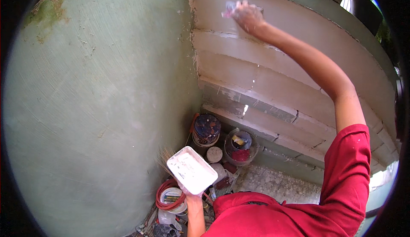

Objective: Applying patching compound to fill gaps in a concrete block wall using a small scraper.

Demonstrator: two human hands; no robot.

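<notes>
Head view, looking down: a white tray (171, 159) sits low and just left of the middle, carried in the left hand (188, 193), which grips it at its lower edge, most of the fingers hidden beneath. Its open face is turned up toward the camera and bears a white coating (191, 174) with a few dark specks; its long axis slants from upper left to lower right. The right hand (249, 18) is far up and to the right of the tray, at the end of an outstretched arm, so the two hands are well apart and the left one is plainly the nearer to the tray. Blurred fingers seem curled round a small pale-and-pink thing (229, 9), too smeared to name, close to the top of a block wall (239, 68); whether it touches the surface I cannot tell. The tray lies well below that spot, near the foot of a green wall (98, 92) on the left. Thin bristles (164, 157) poke out beside its upper left end. Around it on the ground are a dark-topped bucket (206, 128), a clear basin (255, 152) with something red inside, and a red hose (159, 196) looped about a white tub (170, 193).
</notes>
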